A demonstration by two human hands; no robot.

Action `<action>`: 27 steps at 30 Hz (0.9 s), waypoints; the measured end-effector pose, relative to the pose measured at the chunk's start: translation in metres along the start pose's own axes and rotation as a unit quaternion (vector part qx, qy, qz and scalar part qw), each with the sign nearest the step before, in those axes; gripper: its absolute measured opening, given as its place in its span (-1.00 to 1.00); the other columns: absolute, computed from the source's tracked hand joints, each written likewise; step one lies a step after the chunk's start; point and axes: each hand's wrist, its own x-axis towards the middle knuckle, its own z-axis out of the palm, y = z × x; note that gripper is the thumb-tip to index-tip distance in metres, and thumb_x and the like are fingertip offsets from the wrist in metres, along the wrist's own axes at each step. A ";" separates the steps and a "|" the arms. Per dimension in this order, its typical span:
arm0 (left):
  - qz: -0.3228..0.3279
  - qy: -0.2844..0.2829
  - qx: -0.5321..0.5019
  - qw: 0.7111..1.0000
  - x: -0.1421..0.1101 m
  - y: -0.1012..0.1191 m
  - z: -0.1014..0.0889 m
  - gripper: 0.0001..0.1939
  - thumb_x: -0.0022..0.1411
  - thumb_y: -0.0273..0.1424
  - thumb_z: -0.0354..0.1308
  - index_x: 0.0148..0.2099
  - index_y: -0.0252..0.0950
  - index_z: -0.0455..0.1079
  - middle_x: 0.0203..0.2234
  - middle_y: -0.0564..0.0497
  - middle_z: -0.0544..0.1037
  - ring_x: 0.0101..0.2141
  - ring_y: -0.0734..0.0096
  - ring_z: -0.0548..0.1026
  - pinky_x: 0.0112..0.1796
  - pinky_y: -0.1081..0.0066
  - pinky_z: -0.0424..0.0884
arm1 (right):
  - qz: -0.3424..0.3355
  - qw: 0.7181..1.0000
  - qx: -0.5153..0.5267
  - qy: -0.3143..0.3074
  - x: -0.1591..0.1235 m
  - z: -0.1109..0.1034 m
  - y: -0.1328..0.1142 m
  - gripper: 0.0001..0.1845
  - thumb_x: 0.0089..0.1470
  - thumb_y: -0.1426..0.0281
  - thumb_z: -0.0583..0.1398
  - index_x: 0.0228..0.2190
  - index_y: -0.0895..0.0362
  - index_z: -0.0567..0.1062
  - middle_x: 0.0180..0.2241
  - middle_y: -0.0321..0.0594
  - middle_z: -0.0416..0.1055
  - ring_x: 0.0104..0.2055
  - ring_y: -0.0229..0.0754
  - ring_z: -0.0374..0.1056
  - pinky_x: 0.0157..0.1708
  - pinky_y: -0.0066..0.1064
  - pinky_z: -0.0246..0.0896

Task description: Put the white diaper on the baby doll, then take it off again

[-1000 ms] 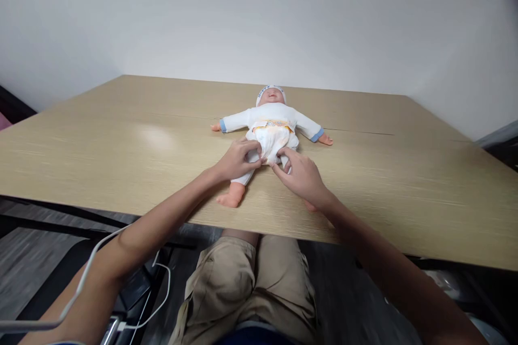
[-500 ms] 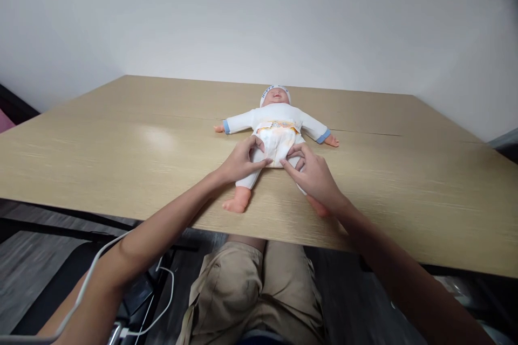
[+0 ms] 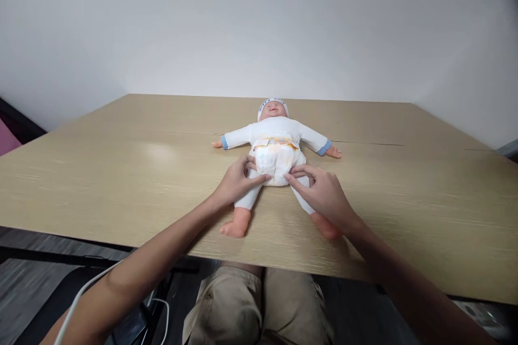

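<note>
A baby doll (image 3: 275, 128) lies on its back, its arms spread and its legs towards me. It wears a white suit with blue cuffs and a white printed cap. Over the suit a white diaper (image 3: 276, 164) with an orange patterned waistband covers its hips. My left hand (image 3: 238, 179) is curled at the diaper's left leg edge, thumb on the front, other fingertips partly hidden beside the hip. At the opposite leg edge, my right hand (image 3: 321, 191) pinches the diaper between thumb and fingers. My right wrist hangs over one doll foot.
The wooden table (image 3: 121, 183) reaches back to a pale wall (image 3: 259, 32). Its front edge runs just above my knees (image 3: 230, 302). A white cable (image 3: 76, 302) passes by my left forearm, with a dark seat (image 3: 52, 307) below it.
My view has tipped up, so the table and doll sit lower in the picture. Both hands stay at the diaper's leg edges, the left fingers slightly further out along the side.
</note>
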 end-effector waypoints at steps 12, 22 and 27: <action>-0.106 -0.112 -0.182 0.971 0.006 0.022 -0.013 -0.52 0.27 -0.02 0.40 0.05 -0.24 0.56 0.04 -0.20 0.68 0.09 -0.04 0.61 0.10 0.01 0.54 | 0.075 0.988 0.135 -0.013 0.007 0.011 0.013 -0.58 0.22 -0.05 0.30 -0.26 0.06 0.60 -0.36 -0.26 0.57 -0.37 -0.11 0.39 -0.34 -0.31 0.28; -0.093 -0.079 -0.187 0.975 -0.001 0.012 -0.023 -0.53 0.25 -0.04 0.43 0.04 -0.24 0.52 -0.06 -0.14 0.69 -0.02 0.13 0.64 0.04 0.16 0.53 | -0.002 0.998 0.012 0.054 0.000 0.008 0.016 -0.64 0.27 0.01 0.30 -0.23 0.02 0.71 -0.16 -0.12 0.53 -0.31 -0.07 0.36 -0.28 -0.19 0.31; -0.065 -0.074 -0.103 0.990 -0.006 0.021 -0.049 -0.63 0.40 -0.08 0.30 0.09 -0.21 0.51 -0.02 -0.13 0.72 0.07 0.08 0.63 0.15 0.07 0.45 | -0.023 0.999 -0.006 0.022 -0.010 -0.013 0.015 -0.68 0.35 0.08 0.23 -0.09 -0.06 0.70 -0.17 -0.14 0.55 -0.35 -0.08 0.35 -0.32 -0.19 0.33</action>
